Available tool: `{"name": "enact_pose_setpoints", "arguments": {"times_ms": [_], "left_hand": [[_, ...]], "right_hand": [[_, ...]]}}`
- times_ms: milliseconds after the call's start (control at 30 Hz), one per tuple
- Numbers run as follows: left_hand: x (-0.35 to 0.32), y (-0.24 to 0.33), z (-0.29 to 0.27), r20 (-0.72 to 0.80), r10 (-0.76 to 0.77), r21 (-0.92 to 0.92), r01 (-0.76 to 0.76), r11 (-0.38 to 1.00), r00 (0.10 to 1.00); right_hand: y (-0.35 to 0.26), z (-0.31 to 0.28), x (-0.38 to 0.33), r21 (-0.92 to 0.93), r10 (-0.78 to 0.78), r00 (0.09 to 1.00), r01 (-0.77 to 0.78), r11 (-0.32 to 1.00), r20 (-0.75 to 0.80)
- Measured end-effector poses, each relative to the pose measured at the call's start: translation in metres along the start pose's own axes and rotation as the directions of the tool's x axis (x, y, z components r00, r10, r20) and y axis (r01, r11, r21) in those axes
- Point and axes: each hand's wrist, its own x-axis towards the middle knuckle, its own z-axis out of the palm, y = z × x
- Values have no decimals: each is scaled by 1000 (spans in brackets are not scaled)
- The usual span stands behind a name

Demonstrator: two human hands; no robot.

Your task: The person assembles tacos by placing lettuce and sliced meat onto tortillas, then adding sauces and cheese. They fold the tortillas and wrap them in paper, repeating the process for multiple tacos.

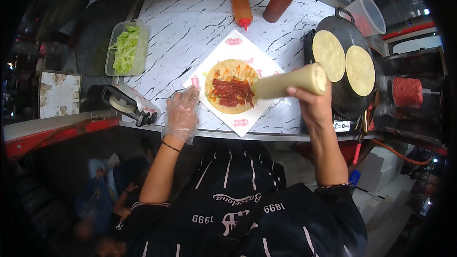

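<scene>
My right hand [312, 102] is wrapped round a pale cream squeeze bottle [290, 82]. The bottle is tipped on its side, its narrow end blurred over the right edge of a flatbread [211, 74]. Dark red strips of meat [231, 93], streaks of orange sauce and bits of green lie on the flatbread. Underneath is a white printed sheet of paper [233, 47], turned cornerwise on the counter. My left hand [182, 113], in a clear plastic glove, rests with fingers stretched out on the sheet's left corner. It holds nothing that I can see.
An orange squeeze bottle [240, 4] and a dark red one [280, 4] lie beyond the paper. Shredded lettuce [126, 50] fills a tub at left, with a tape dispenser [128, 104] nearer. Two flatbreads [328, 54] sit on a black griddle [340, 26] at right, beside a meat block [407, 92].
</scene>
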Motion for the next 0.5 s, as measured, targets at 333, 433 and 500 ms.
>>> {"name": "enact_pose_setpoints", "arguments": {"times_ms": [333, 433, 500], "left_hand": [[-2, -3, 8, -48, 10, -22, -11, 1000, 999], [-2, -4, 8, -86, 18, -24, -20, 1000, 996], [0, -4, 8, -48, 0, -31, -2, 1000, 999]], "right_hand": [[-21, 9, -10, 51, -166, 982, 171, 984, -91], [-23, 15, -11, -40, -116, 993, 115, 993, -26], [-25, 21, -10, -18, -102, 994, 101, 995, -30]]}}
